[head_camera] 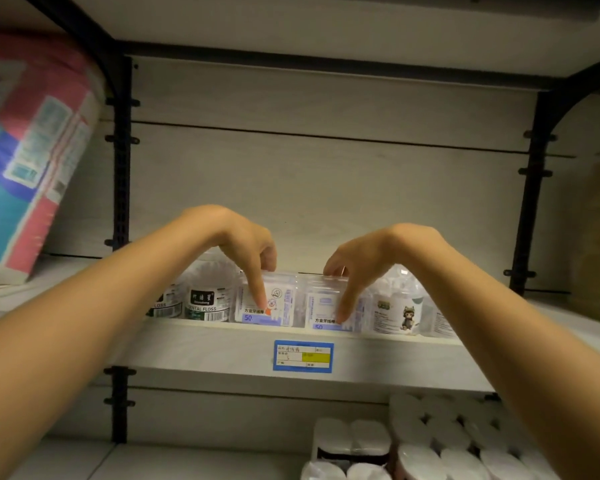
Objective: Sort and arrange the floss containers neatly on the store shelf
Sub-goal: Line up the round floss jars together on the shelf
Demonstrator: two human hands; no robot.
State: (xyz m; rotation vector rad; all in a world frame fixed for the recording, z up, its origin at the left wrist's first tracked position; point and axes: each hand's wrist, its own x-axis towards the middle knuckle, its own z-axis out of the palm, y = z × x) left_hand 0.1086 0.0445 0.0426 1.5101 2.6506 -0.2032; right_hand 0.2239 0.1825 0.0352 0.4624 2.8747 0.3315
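Note:
A row of floss containers stands along the front lip of the shelf (222, 344). From the left there are two round jars with black labels (205, 301), then two clear square boxes, then a round jar with a cartoon figure (400, 311). My left hand (246, 251) reaches down over the left square box (281, 303), thumb on its front and fingers on its top back edge. My right hand (364, 268) grips the right square box (321, 311) the same way.
A blue and yellow price tag (303, 356) is on the shelf edge. A pink and blue paper pack (28, 150) leans at the far left. Wrapped tissue rolls (430, 441) fill the shelf below at the right. Black uprights (120, 161) frame the bay.

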